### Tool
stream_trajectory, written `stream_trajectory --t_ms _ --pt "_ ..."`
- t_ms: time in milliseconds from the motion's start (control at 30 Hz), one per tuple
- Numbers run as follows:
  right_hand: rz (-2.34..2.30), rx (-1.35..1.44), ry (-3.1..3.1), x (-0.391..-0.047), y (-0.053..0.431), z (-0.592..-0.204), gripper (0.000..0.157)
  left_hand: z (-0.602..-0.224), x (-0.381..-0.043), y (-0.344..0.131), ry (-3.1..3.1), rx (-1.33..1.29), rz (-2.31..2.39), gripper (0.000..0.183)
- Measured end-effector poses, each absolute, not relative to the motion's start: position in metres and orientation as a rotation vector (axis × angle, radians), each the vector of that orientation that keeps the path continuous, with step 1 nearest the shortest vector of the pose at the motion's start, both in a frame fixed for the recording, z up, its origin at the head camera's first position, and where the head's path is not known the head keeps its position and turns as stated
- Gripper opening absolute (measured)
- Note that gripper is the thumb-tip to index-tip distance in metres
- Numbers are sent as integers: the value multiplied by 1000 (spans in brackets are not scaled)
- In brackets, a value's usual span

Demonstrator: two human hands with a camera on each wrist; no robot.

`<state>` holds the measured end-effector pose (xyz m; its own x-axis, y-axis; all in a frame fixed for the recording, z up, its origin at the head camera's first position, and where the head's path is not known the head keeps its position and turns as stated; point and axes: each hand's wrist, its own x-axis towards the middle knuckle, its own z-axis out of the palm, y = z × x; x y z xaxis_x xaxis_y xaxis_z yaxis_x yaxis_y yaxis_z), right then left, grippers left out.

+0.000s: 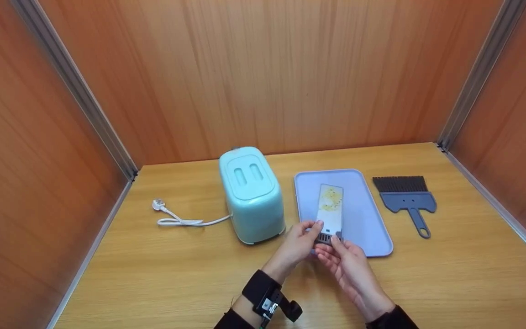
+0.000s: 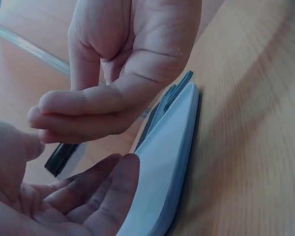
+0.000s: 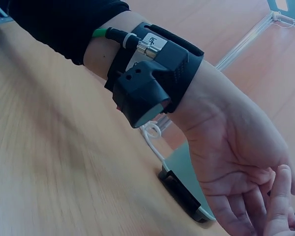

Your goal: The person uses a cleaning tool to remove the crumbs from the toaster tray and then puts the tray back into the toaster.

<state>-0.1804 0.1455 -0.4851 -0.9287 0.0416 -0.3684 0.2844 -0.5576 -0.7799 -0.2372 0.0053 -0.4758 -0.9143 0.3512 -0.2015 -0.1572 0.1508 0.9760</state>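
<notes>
A narrow pale metal crumb tray (image 1: 328, 222) with a dark slotted end is gripped between both hands, over the near part of a lilac tray (image 1: 364, 224). Yellow crumbs (image 1: 332, 199) lie scattered on its far half. My left hand (image 1: 297, 243) pinches the slotted end on its left side, thumb on top. On the right corner of that end, my right hand (image 1: 350, 269) holds with thumb above and fingers below. In the left wrist view, only the dark end (image 2: 61, 160) shows between the hands. A mint-green toaster (image 1: 257, 217) stands upright to their left.
A white power cord (image 1: 183, 222) runs left from the toaster to a plug (image 1: 158, 204) lying on the wooden table (image 1: 162, 278). Right of the lilac tray lies a grey hand brush (image 1: 407, 201) with dark bristles. Wooden panels (image 1: 290, 77) enclose the back and both sides.
</notes>
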Motion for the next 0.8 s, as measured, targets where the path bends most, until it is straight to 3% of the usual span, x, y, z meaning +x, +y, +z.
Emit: stream_trajectory --t_ms 800 --pt "-2620 566 1422 -182 130 -496 30 -486 -238 10 2010 183 1916 31"
